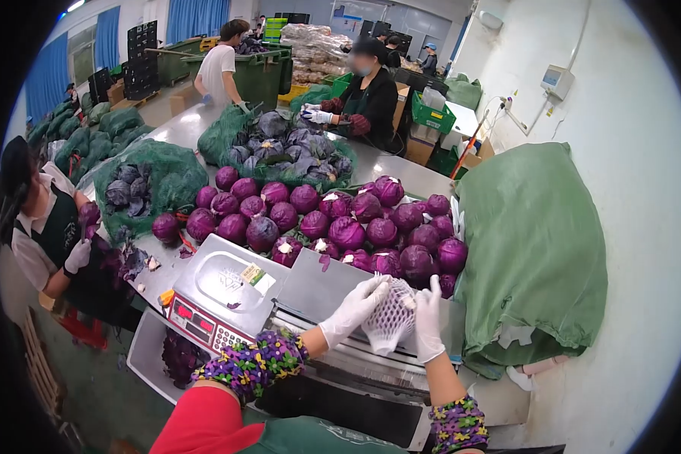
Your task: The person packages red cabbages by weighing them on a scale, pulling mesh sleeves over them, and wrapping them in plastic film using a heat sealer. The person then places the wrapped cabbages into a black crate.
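A white foam net sleeve [387, 325] is stretched between my two gloved hands, above the front edge of the metal worktop. My left hand [353, 310] pinches its upper left side. At its right side my right hand [429, 324] grips the edge, one finger pointing up. Directly behind the sleeve lie many trimmed red cabbages [346, 233], a few with pale cut stems facing up. A flat metal plate [314, 281] stands left of the sleeve, and a digital scale [231, 291] sits farther left, with a few leaf scraps on its pan.
Green mesh bags of untrimmed cabbages [147, 185] rest on the table's far side. A big green sack [533, 250] leans at the right wall. Under the scale is a white bin [159, 352] with leaves. Co-workers stand at left [53, 227] and across the table [367, 98].
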`<state>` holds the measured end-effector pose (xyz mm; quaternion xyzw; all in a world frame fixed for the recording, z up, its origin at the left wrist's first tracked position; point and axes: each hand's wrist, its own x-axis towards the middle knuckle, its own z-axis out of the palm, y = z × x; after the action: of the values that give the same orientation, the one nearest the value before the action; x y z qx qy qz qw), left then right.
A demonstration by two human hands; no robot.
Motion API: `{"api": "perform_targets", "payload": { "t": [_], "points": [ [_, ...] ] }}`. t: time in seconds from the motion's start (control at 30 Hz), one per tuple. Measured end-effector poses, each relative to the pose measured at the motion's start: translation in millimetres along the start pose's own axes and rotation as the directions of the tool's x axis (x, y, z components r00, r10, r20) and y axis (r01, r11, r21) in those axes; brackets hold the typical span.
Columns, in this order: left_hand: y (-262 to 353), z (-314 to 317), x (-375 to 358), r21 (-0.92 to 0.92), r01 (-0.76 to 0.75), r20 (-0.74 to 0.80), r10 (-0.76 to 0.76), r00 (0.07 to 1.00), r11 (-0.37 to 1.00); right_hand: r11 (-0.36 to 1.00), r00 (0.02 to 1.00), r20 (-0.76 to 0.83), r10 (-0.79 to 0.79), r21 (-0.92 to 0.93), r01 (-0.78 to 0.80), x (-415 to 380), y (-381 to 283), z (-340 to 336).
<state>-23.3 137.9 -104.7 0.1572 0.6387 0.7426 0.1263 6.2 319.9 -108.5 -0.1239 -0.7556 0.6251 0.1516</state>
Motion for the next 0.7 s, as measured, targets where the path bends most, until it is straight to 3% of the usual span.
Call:
{"api": "perform_targets", "payload": {
  "t": [0.03, 0.1, 0.13, 0.2, 0.27, 0.33, 0.37, 0.4, 0.43, 0.47, 0.5, 0.53, 0.57, 0.6, 0.63, 0.67, 0.7],
  "points": [
    [-6.6, -2.7, 9.2, -0.058, 0.017, 0.031, -0.015, 0.999, 0.998, 1.0, 1.0, 0.004, 0.004, -0.003, -0.004, 3.7, 7.6, -3.3],
    [-11.8, -8.7, 18.4, -0.082, 0.114, 0.095, -0.107, 0.99, 0.99, 0.87, 0.968, 0.22, 0.121, 0.446, -0.21, -1.9, -3.6, -3.4],
    [-18.8, -8.1, 15.9, -0.085, 0.124, 0.094, -0.116, 0.989, 0.989, 0.876, 0.962, 0.233, 0.146, 0.422, -0.235, -2.5, 0.6, -1.1],
    [-23.9, -5.4, 12.3, -0.048, 0.103, 0.041, -0.101, 0.994, 0.994, 0.976, 0.959, 0.254, 0.127, 0.141, -0.167, -21.2, -37.4, 1.8],
    [-23.3, -5.5, -3.0, -0.091, 0.153, 0.061, -0.148, 0.987, 0.984, 0.989, 0.962, 0.262, 0.082, 0.099, -0.112, -22.4, -24.7, 1.7],
    [-27.2, -7.4, -16.9, -0.084, 0.026, 0.035, -0.023, 0.999, 0.996, 0.996, 0.964, 0.263, 0.05, 0.064, -0.069, -26.9, -13.7, 0.1],
    [-19.8, -12.4, -17.4, 0.006, -0.049, 0.034, 0.048, 0.998, 0.999, 0.988, 0.954, 0.299, 0.031, 0.132, -0.074, -24.9, -17.8, -0.6],
    [-11.3, -20.3, -15.8, 0.215, -0.051, -0.001, 0.053, 0.999, 0.975, 0.976, 0.947, 0.321, 0.026, 0.196, -0.093, -27.1, -19.7, -6.2],
    [-20.0, -33.2, -16.4, 0.373, -0.207, -0.008, 0.227, 0.974, 0.904, 0.974, 0.948, 0.247, -0.202, -0.046, 0.22, -26.3, -16.3, -16.0],
    [-5.3, -47.0, -25.6, 0.512, -0.316, 0.029, 0.352, 0.936, 0.799, 0.823, 0.876, 0.247, -0.414, -0.311, 0.476, -24.0, -11.6, -30.7],
    [29.1, -63.3, -41.2, 0.583, -0.325, 0.105, 0.328, 0.939, 0.745, 0.664, 0.815, 0.342, -0.468, -0.473, 0.58, -32.5, -28.0, -53.2],
    [46.3, -83.2, -47.1, 0.732, -0.425, 0.237, 0.386, 0.892, 0.533, 0.458, 0.742, 0.458, -0.489, -0.59, 0.665, -42.6, -51.3, -77.8],
    [62.1, -102.3, -63.9, 0.796, -0.422, 0.31, 0.307, 0.9, 0.434, 0.304, 0.694, 0.574, -0.435, -0.632, 0.713, -51.2, -61.1, -100.6],
    [62.3, -126.1, -69.8, 0.819, -0.517, 0.458, 0.26, 0.85, 0.247, 0.144, 0.637, 0.682, -0.36, -0.634, 0.76, -59.9, -66.8, -121.8],
    [65.3, -143.5, -78.9, 0.868, -0.496, 0.496, 0.032, 0.868, 0.03, 0.032, 0.621, 0.742, -0.251, -0.635, 0.772, -70.8, -67.3, -138.9],
    [61.8, -157.1, -88.8, 0.827, -0.549, 0.552, -0.006, 0.834, -0.119, -0.078, 0.599, 0.788, -0.143, -0.613, 0.787, -78.1, -66.2, -149.8],
    [59.1, -167.1, -94.8, 0.796, -0.583, 0.581, -0.064, 0.811, -0.162, -0.144, 0.568, 0.818, -0.095, -0.576, 0.805, -82.1, -60.5, -158.2]
  ]
}}
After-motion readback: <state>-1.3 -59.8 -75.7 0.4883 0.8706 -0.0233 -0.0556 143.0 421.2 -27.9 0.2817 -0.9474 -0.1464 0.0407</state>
